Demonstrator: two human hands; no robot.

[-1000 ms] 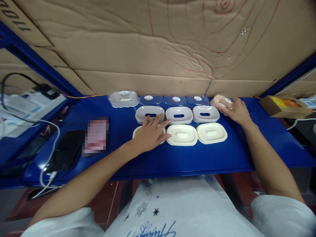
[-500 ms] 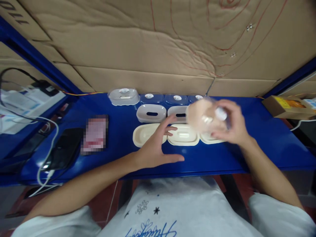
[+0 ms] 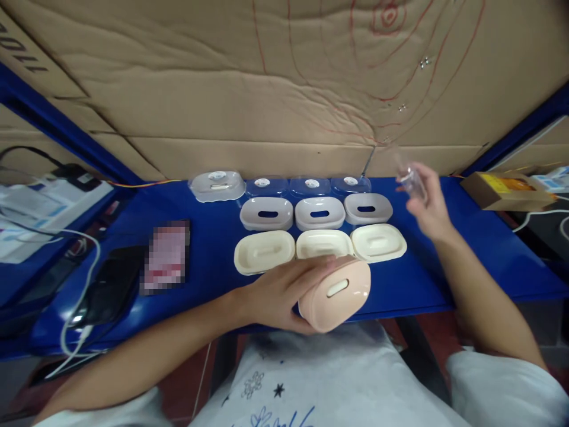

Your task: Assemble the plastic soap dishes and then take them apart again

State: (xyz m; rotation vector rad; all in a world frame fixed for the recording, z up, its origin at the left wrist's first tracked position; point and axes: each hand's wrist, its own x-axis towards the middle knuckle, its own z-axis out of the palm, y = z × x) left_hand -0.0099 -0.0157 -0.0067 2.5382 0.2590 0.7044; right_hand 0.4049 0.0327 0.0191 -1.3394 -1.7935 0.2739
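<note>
My left hand grips a peach oval box with a slot in its top, near the table's front edge. Raised at the right, my right hand holds a clear plastic cover, blurred by motion. Three cream oval trays, one at the right, lie in a row; the middle one is partly hidden by my left hand. Behind them are three pale slotted shells. Clear covers with round stickers form the back row, beside a pale box under a clear cover.
On the blue table lie a blurred pink item and a black device with a white cable at the left. A cardboard box stands right, a cardboard wall behind.
The peach box has passed from my right hand to my left, which has closed on it. My right hand has moved back and right with the clear cover, now off the box.
</note>
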